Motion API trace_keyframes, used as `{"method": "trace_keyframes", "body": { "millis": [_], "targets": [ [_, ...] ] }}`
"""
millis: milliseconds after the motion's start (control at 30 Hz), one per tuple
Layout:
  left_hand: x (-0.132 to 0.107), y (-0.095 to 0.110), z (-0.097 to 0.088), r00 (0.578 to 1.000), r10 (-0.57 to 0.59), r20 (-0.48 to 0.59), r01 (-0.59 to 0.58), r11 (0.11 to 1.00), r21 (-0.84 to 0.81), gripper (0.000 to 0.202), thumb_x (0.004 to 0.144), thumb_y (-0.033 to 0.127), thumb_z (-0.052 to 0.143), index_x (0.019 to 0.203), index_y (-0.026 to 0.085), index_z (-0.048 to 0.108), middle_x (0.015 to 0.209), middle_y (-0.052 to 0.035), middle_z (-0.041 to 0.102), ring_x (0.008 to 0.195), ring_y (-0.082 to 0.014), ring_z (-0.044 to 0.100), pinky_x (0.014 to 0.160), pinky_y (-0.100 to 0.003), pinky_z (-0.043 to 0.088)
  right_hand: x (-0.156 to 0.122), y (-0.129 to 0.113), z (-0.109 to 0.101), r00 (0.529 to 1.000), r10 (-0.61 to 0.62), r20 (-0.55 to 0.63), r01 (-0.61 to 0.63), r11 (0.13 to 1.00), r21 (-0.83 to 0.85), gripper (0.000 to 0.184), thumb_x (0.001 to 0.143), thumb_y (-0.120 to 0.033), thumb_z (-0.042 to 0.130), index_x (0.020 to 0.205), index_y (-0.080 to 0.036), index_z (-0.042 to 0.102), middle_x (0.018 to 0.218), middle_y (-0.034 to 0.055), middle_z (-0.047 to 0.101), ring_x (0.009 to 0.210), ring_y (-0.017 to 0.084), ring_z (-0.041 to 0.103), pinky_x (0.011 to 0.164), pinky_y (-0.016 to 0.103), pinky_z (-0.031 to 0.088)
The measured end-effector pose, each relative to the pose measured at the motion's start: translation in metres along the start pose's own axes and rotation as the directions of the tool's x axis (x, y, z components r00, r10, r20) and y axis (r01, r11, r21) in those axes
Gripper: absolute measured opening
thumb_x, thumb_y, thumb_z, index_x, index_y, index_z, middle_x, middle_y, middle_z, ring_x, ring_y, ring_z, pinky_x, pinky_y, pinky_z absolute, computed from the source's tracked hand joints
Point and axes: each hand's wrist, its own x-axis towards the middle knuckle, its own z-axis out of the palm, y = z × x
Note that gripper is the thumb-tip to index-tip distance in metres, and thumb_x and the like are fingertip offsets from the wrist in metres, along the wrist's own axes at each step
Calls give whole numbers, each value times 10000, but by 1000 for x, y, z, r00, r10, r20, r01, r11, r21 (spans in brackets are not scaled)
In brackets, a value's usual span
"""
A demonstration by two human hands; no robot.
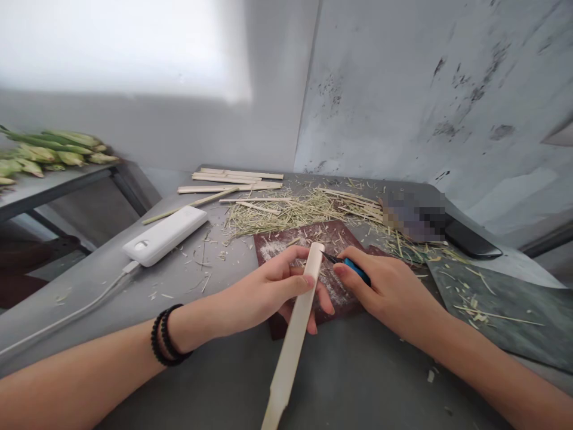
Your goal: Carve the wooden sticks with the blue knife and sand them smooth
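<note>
My left hand (286,283) is closed around a pale bamboo strip (293,340), thumb on its face and fingers behind it. The strip slants from the lower middle of the view up to a rounded far end, and a notch shows in its lower edge. My right hand (376,286) grips a blue-handled craft knife (357,272). The knife's dark blade tip is at the strip's upper end, seemingly touching its right edge. Beneath both hands lies a dark red board (329,233) dusted with fine pale shavings.
Thin shavings (277,215) are heaped behind the board. More strips (237,177) lie at the table's back. A white power bank (165,235) with a cable sits left, a black phone (470,236) right, beside a green mat (505,304). Corn ears (58,149) rest on a side table.
</note>
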Motion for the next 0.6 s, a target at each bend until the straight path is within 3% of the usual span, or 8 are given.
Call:
{"method": "trace_keyframes", "body": {
  "millis": [200,333,600],
  "targets": [
    [0,-5,5,999,16,-34,-18,998,-54,153,1049,350,488,1150,238,462,914,-16,701,672,-135,705,580,-232,536,0,-2,-1,1000,-14,13,13,1000,14,568,1015,-707,237,995,-252,578,705,-13,613,667,209,590,651,327,337],
    [0,-4,4,998,-2,-62,0,999,-38,188,1041,346,517,1192,240,489,921,-15,701,665,-133,711,554,-216,530,-1,-1,-1,1000,-8,12,8,1000,2,581,1012,-710,233,998,-250,588,705,-7,615,666,213,591,649,330,342],
    [-2,-2,4,1000,-15,-16,15,1000,-13,369,1022,363,576,1360,272,459,999,-49,726,695,-140,743,532,-175,522,-1,1,-2,1000,6,24,-6,1000,19,610,1008,-716,237,1023,-245,624,721,6,636,688,223,614,666,338,365]
  ]
}}
